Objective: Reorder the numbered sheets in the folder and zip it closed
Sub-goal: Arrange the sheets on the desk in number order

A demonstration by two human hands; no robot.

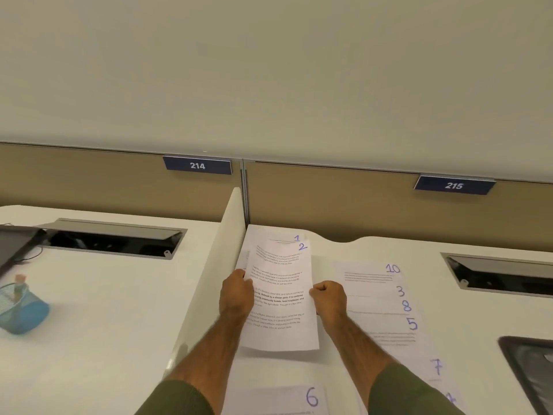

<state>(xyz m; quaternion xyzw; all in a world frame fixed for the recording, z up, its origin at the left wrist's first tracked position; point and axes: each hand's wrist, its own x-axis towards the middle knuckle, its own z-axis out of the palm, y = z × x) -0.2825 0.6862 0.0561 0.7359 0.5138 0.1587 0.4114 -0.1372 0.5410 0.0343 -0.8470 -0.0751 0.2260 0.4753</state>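
Observation:
Sheet 2 (279, 283), white with printed text, is held above the desk. My left hand (236, 293) grips its left edge and my right hand (329, 298) grips its right edge. Beneath its top end lies sheet 1 (294, 236) by the partition. To the right, sheets 10 (368, 272), 3 (400, 291), 8 (406, 306), 5 (412, 324) and 7 (437, 366) lie overlapped in a row. Sheet 6 (281, 398) lies at the near edge. A dark folder (529, 369) shows at the right border.
A white divider (221, 259) separates this desk from the left one, which carries a blue mesh pen cup (22, 307) and a cable tray (113, 239). Another cable tray (502, 275) opens at the far right. A brown partition with plates 214 and 215 backs both desks.

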